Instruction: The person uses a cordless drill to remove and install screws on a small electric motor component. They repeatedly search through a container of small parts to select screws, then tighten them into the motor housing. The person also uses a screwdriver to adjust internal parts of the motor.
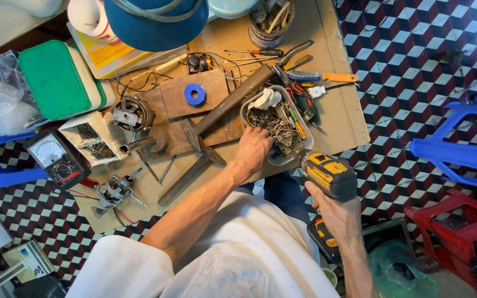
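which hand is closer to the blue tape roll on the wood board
Left. The left hand is in the white parts tray, just right of and below the blue tape roll. The right hand holds the yellow drill, farther off.

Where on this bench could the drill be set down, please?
Bare board lies right of the parts tray, below the orange-handled knife. A smaller bare strip sits between the small motor and the left hand. The middle and back are crowded. The right hand holds the drill.
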